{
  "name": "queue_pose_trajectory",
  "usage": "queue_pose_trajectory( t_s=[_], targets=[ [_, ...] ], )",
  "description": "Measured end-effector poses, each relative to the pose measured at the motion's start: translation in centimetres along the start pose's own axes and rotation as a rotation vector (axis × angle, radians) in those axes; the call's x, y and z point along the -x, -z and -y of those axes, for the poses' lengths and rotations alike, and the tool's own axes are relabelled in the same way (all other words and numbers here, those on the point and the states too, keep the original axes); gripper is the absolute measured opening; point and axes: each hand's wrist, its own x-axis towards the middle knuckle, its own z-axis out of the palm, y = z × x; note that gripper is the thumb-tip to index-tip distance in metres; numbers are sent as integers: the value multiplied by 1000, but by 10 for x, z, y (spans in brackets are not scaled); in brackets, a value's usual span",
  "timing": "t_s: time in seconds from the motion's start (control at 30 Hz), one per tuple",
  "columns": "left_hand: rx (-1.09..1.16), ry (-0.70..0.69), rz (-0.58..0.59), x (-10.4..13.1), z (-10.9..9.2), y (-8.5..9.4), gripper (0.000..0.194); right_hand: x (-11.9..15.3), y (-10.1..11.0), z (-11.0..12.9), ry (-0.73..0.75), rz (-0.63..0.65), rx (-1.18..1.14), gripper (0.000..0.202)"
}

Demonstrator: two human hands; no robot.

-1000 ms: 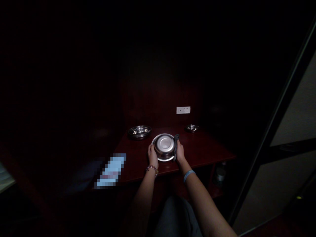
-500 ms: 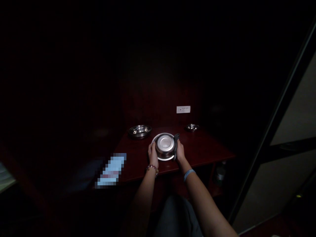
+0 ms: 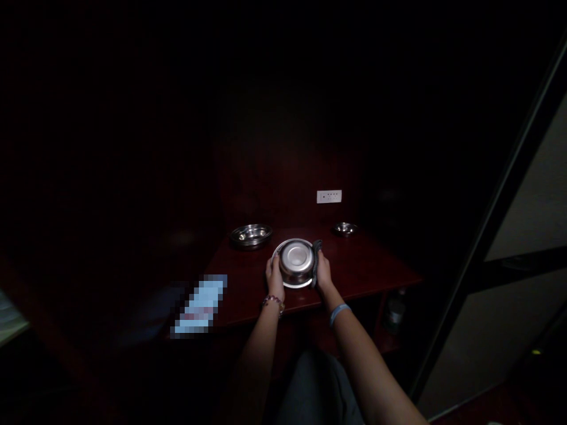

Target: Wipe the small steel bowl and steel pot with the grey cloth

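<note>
An upturned metal bowl (image 3: 296, 257), its base facing up and its wide rim down, is between my two hands over the dark red table (image 3: 376, 265). My left hand (image 3: 275, 280) grips the bowl's left side. On the right side, my right hand (image 3: 324, 272) is closed on a dark cloth (image 3: 316, 262), pressed against the bowl's edge. Whether the rim rests on the table is hard to tell.
Shallow metal bowls (image 3: 251, 235), seemingly stacked, sit at the table's back left. A small metal bowl (image 3: 345, 229) stands back right, near a wall socket (image 3: 329, 196). A bottle (image 3: 395, 313) is on a lower shelf at right. A blurred bright patch lies left.
</note>
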Motion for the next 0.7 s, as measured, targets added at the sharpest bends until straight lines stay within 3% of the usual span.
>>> queue_pose_trajectory(
  t_s=[0.7],
  targets=[
    [20,32,-46,-1,2,1,36,-2,1,-1,-1,2,27,51]
  ],
)
